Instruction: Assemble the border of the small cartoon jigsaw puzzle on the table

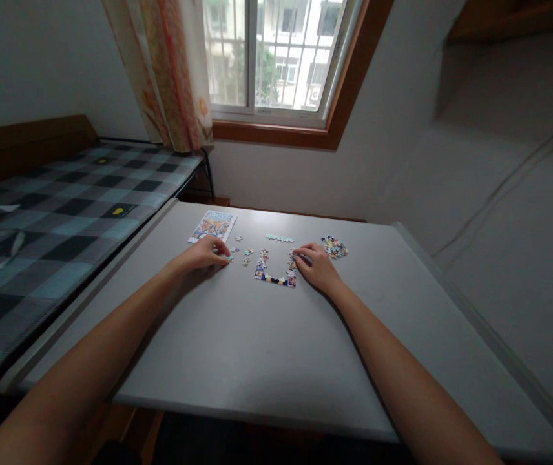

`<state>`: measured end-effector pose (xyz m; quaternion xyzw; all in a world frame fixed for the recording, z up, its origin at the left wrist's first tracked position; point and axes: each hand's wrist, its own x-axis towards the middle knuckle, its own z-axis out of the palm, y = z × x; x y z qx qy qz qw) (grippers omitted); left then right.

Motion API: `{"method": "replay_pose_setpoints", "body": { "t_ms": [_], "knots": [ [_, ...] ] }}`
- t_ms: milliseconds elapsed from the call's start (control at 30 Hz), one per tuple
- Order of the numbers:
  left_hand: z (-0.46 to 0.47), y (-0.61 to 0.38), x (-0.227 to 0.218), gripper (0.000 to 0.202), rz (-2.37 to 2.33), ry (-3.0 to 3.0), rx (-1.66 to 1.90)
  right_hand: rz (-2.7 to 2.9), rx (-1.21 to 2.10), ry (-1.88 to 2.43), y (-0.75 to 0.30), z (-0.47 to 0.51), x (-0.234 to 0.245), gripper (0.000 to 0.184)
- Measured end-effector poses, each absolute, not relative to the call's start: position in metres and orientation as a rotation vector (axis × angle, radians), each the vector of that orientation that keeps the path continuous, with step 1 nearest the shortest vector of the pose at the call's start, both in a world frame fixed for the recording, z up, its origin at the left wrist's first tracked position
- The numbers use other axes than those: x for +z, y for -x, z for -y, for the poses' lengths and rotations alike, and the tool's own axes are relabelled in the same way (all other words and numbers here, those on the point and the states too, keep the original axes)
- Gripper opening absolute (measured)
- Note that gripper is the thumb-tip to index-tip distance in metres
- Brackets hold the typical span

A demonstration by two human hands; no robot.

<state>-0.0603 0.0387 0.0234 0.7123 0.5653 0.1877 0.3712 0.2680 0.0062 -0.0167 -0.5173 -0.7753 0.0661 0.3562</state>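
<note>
Both forearms were stretched over the near edge of a pale table (257, 349), on whose top all the puzzle parts were borne. Nearest among these, a partly assembled puzzle border (276, 280) was laid out as a U, its open side turned away, with a patch of tabletop enclosed by its three sides. At its right side the right hand (319, 266) was placed, thumb and fingers bent and brought close together at the edge pieces; whether a piece was gripped could not be told. To the left of the border the left hand (207, 252) was held low, its thumb and fingertips gathered at a small teal piece (230, 258); whether it was pinched or merely touched could not be told. Between the left hand and the border, loose pieces (248, 252) were scattered. Past the U's open end a joined strip (280, 238) was set apart, and beyond the right hand a pile of pieces (336, 248) was heaped. A printed picture sheet (212, 226) was laid behind the left hand. Farther off, a checked bed (145, 165), a patterned curtain (179, 77) and a barred window (281, 58) were seen
</note>
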Motion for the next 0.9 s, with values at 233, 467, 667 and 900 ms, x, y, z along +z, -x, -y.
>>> {"method": "replay_pose_setpoints", "body": {
  "t_ms": [233,467,667,900],
  "knots": [
    [-0.034,0.050,0.026,0.015,-1.326,-1.847,0.560,2.013,0.458,1.219,-0.223,-0.010,0.011,0.018],
    [-0.022,0.026,0.026,0.013,-1.089,-1.815,0.849,2.028,0.702,1.089,-0.167,-0.018,0.027,0.016],
    [-0.016,0.018,0.022,0.023,-1.126,-1.629,0.990,1.980,0.864,1.064,-0.168,-0.033,0.029,0.010],
    [-0.014,0.012,0.006,0.019,-1.304,-1.954,1.202,1.690,0.825,1.286,-0.232,-0.075,0.026,0.011]
  ]
}}
